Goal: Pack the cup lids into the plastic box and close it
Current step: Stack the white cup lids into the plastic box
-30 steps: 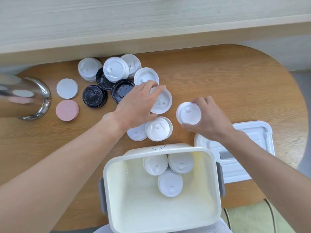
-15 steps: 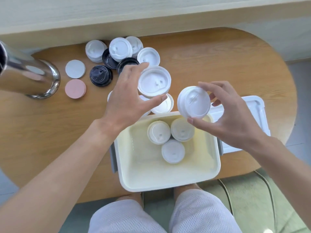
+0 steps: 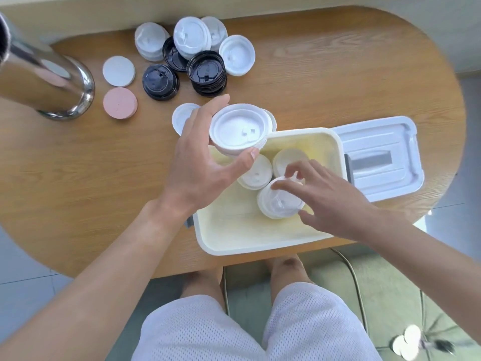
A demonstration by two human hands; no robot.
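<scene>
The white plastic box (image 3: 234,241) sits open at the table's near edge. My left hand (image 3: 197,162) grips a stack of white cup lids (image 3: 239,131) above the box's far left corner. My right hand (image 3: 322,196) is inside the box, fingers spread over a white lid stack (image 3: 276,204) that rests on the box floor. Two more white lid stacks (image 3: 256,173) stand behind it in the box. The box's white lid (image 3: 382,157) lies flat on the table to the right.
Loose white lids (image 3: 192,37) and black lid stacks (image 3: 207,71) lie at the table's far side. A white lid (image 3: 182,118) lies just left of my left hand. A white coaster (image 3: 118,71), a pink coaster (image 3: 119,102) and a steel cylinder (image 3: 46,82) stand far left.
My right hand has lowered its lid stack into the box beside the others and its fingers have opened. My left hand has carried its stack nearer, over the box corner.
</scene>
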